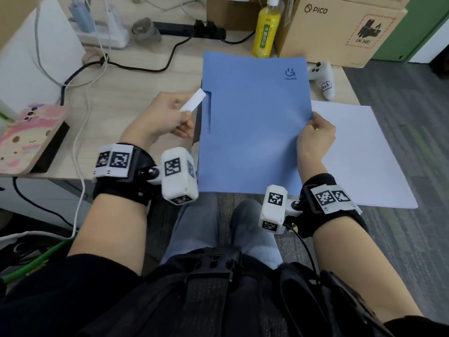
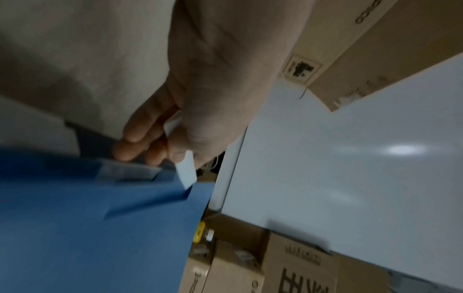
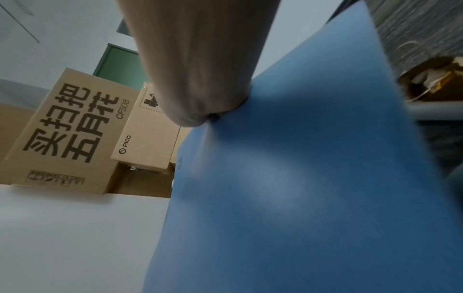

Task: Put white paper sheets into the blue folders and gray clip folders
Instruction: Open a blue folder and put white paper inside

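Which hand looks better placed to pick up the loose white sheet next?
The right hand, probably. It pinches the right edge of the blue folder, and the white paper sheet lies just beside it. The left hand is across the folder, already pinching a small white strip.
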`<act>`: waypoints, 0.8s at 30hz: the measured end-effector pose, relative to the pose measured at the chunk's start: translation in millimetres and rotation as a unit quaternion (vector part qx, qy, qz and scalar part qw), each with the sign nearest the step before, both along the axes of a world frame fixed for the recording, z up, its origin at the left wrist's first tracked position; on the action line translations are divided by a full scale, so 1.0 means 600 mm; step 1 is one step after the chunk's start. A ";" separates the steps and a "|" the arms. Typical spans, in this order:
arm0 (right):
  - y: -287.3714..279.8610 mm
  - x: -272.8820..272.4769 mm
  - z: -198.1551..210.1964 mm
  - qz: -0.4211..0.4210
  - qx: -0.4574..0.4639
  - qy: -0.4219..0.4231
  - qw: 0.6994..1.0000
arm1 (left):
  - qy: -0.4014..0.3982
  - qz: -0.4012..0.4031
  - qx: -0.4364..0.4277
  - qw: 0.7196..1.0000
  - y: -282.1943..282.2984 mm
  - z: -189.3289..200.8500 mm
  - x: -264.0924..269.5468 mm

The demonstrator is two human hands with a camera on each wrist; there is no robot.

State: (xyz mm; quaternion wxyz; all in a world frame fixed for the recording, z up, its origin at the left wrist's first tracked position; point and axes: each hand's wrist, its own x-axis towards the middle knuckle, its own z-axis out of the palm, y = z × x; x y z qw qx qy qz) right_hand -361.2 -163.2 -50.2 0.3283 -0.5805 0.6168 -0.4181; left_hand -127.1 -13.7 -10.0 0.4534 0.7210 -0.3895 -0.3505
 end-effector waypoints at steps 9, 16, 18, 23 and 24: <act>0.003 0.003 0.006 0.020 -0.005 -0.038 0.999 | 0.125 0.276 -0.123 0.945 -0.003 -0.022 0.017; 0.003 0.007 -0.001 0.004 0.039 -0.088 0.995 | 0.144 0.207 -0.091 0.963 -0.020 0.005 -0.003; 0.001 0.005 0.003 -0.009 0.039 -0.092 0.995 | 0.162 0.158 -0.069 0.972 -0.025 0.004 -0.019; -0.003 -0.001 0.007 -0.011 0.028 -0.060 0.998 | 0.128 0.040 -0.021 0.991 -0.038 -0.010 -0.065; -0.003 -0.003 0.009 -0.001 0.028 -0.044 0.999 | 0.118 0.051 -0.027 0.991 -0.043 -0.011 -0.075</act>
